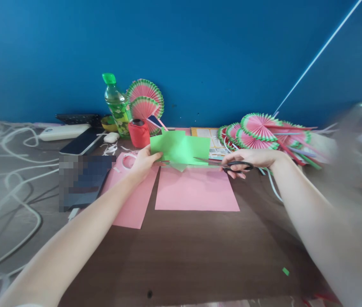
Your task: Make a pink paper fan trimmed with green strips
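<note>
My left hand (145,162) is closed on the left edge of a green sheet of paper (181,147), held up off the table. In my right hand (237,164) is a pair of black-handled scissors (241,166), its fingers in the handle loops. The blades point left, parted around the right side of the green paper near its lower edge. Beneath, a pink sheet of paper (196,192) lies flat on the brown table. Another pink sheet (133,209) lies to its left, partly under my left forearm, with a white roll of tape (129,161) on it.
Pink-and-green pleated paper fans (259,132) lie in a pile at the right; more fans (144,100) lean against the blue wall. A green-capped bottle (117,106) and a red roll (139,134) stand behind my left hand. White cables (21,200) sprawl at the left. A green scrap (285,271) lies front right.
</note>
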Demonstrator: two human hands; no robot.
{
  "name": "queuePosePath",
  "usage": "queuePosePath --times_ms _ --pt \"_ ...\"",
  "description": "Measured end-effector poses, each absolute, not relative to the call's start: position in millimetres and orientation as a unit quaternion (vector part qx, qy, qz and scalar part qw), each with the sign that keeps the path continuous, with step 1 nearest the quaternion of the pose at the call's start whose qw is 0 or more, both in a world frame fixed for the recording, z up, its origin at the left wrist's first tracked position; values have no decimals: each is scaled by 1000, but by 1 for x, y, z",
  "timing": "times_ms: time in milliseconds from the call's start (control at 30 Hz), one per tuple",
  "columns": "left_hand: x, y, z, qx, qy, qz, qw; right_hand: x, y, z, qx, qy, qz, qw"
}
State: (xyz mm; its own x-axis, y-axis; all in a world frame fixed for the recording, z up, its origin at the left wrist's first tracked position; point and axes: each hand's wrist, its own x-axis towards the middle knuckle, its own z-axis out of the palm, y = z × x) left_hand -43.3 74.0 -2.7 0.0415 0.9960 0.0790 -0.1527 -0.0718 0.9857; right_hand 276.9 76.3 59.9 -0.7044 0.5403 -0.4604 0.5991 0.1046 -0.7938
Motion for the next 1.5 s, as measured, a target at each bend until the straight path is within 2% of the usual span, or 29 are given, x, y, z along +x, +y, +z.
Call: queuePosePath --times_ms 433,1500 --pt "-42 71 0 482 425 552 532 276 76 60 391 720 -572 20" --pt "-42 72 0 467 424 556 542 274 72 66 397 744 -536 34"
